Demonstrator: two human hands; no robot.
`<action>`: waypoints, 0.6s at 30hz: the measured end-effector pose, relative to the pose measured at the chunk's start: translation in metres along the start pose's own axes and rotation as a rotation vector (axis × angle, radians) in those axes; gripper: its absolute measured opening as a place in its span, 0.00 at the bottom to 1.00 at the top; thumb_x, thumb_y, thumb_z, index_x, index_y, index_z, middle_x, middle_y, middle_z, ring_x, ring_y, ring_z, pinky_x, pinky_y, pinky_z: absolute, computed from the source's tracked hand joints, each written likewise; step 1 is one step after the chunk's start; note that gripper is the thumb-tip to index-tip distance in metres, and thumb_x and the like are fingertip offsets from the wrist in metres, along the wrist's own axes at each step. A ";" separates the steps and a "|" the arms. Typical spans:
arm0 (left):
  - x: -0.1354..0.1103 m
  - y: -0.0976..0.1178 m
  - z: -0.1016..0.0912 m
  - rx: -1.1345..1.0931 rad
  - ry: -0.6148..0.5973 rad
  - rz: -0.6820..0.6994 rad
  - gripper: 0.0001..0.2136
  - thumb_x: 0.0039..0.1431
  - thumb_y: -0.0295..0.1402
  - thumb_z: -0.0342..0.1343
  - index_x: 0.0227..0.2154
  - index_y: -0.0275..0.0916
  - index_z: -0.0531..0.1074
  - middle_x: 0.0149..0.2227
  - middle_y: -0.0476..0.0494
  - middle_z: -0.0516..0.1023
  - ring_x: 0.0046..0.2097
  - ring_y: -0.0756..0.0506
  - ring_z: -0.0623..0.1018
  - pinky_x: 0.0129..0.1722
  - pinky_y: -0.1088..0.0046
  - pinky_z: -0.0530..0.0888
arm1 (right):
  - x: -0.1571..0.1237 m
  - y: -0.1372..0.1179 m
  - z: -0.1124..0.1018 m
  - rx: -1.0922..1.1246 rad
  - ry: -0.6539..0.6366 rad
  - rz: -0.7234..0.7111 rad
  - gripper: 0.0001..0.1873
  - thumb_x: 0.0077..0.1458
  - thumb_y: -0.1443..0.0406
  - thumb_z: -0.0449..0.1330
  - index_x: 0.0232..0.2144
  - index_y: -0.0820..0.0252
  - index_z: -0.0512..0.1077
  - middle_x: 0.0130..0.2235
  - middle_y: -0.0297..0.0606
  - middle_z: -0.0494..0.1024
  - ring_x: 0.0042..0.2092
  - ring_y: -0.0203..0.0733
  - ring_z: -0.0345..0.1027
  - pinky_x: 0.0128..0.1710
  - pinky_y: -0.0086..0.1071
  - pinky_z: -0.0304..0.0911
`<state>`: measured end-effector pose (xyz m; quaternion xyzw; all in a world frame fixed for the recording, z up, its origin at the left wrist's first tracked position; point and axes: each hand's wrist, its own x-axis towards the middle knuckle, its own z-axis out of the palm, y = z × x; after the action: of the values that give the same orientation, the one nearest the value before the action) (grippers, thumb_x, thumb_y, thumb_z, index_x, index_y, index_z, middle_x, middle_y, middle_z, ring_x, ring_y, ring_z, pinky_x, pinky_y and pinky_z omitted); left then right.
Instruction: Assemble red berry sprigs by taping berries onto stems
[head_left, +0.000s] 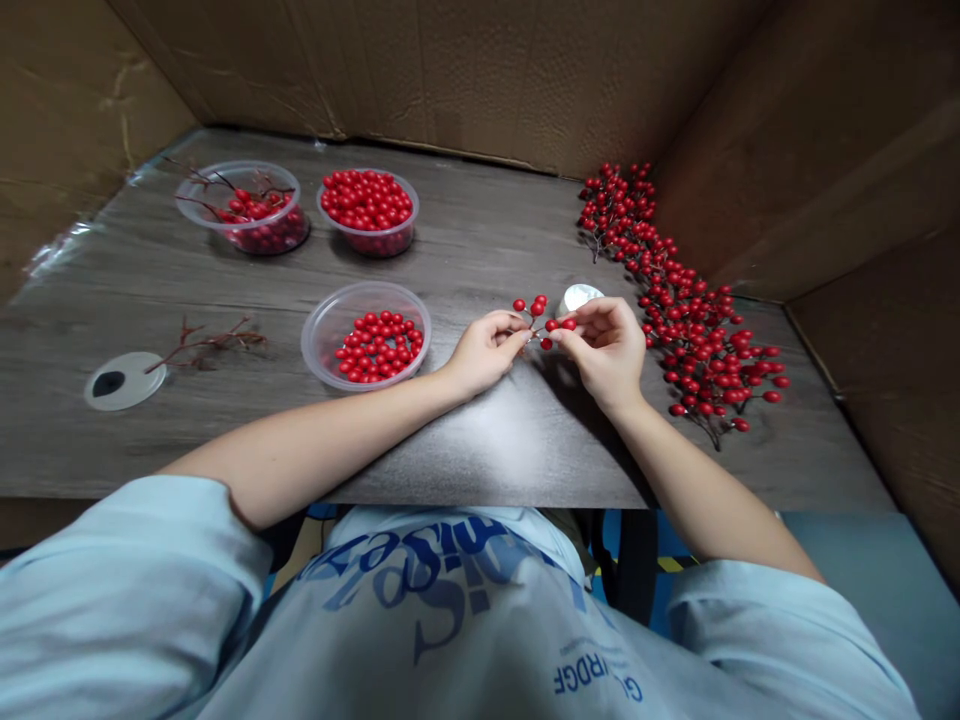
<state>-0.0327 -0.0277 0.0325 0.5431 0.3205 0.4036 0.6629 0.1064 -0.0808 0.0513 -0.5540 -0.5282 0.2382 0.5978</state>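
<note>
Between my two hands, above the table, is a small artificial berry branch (pixel 538 306) with several red berries on thin stems. My left hand (pixel 487 350) pinches its stem between thumb and fingertips. Thumb and fingers of my right hand (pixel 609 350) are closed on a red berry (pixel 568 324) at the branch's right side. Just behind my right hand stands a small round item with a silvery white top (pixel 581 296), partly hidden. A clear plastic bowl (pixel 315 345) with loose red berries (pixel 380 346) sits left of my left hand.
Finished-looking berry branches (pixel 675 300) lie piled along the right side. At the back left stand a bowl of berries (pixel 367 205) and a bowl of berries with bare twigs (pixel 251 215). A bare twig (pixel 214 345) touches a white disc (pixel 126 381). Cardboard walls (pixel 465 70) enclose the table.
</note>
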 end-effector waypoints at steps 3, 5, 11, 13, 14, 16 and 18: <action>-0.001 0.002 0.000 0.003 -0.008 -0.041 0.02 0.52 0.23 0.53 0.26 0.32 0.68 0.36 0.45 0.69 0.21 0.60 0.64 0.17 0.83 0.61 | 0.000 -0.001 0.000 -0.047 0.016 -0.027 0.15 0.39 0.65 0.67 0.27 0.57 0.64 0.27 0.30 0.72 0.28 0.34 0.68 0.28 0.29 0.66; -0.002 0.003 0.000 0.001 -0.016 -0.062 0.02 0.52 0.24 0.52 0.26 0.32 0.68 0.37 0.45 0.69 0.19 0.61 0.62 0.14 0.82 0.58 | -0.001 -0.002 -0.001 -0.076 0.041 -0.040 0.13 0.39 0.64 0.67 0.25 0.58 0.65 0.26 0.30 0.72 0.26 0.33 0.67 0.26 0.28 0.65; -0.003 0.003 0.000 0.015 0.015 -0.050 0.02 0.53 0.25 0.53 0.27 0.33 0.67 0.38 0.45 0.69 0.19 0.61 0.62 0.14 0.83 0.59 | -0.003 -0.004 -0.002 -0.181 0.078 -0.104 0.11 0.41 0.62 0.67 0.27 0.59 0.70 0.27 0.33 0.74 0.26 0.34 0.67 0.25 0.29 0.65; -0.002 0.002 0.000 0.037 0.026 -0.043 0.02 0.53 0.25 0.52 0.27 0.33 0.66 0.37 0.45 0.68 0.19 0.61 0.62 0.14 0.83 0.59 | -0.005 -0.005 -0.002 -0.245 0.054 -0.153 0.10 0.43 0.62 0.66 0.29 0.59 0.72 0.29 0.34 0.75 0.26 0.35 0.68 0.26 0.29 0.66; -0.002 0.001 0.000 0.050 0.030 -0.032 0.02 0.53 0.25 0.52 0.26 0.33 0.66 0.37 0.45 0.67 0.19 0.61 0.61 0.14 0.83 0.60 | -0.005 -0.006 -0.002 -0.280 0.036 -0.183 0.09 0.44 0.63 0.65 0.30 0.59 0.73 0.29 0.35 0.76 0.27 0.35 0.68 0.26 0.29 0.66; -0.001 -0.002 -0.001 0.079 0.041 0.016 0.02 0.53 0.26 0.52 0.26 0.33 0.66 0.36 0.46 0.67 0.21 0.60 0.63 0.17 0.83 0.63 | -0.007 -0.008 -0.002 -0.341 -0.008 -0.251 0.07 0.47 0.65 0.63 0.32 0.59 0.74 0.32 0.36 0.77 0.28 0.35 0.69 0.27 0.29 0.67; 0.000 -0.005 -0.003 0.114 0.056 0.087 0.01 0.52 0.25 0.53 0.26 0.33 0.67 0.35 0.46 0.67 0.25 0.58 0.67 0.22 0.82 0.67 | -0.009 -0.009 -0.002 -0.377 -0.053 -0.313 0.06 0.49 0.66 0.62 0.33 0.58 0.75 0.34 0.37 0.77 0.29 0.35 0.70 0.27 0.28 0.67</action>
<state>-0.0340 -0.0268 0.0274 0.5817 0.3377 0.4281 0.6036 0.1025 -0.0916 0.0566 -0.5608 -0.6582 0.0543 0.4993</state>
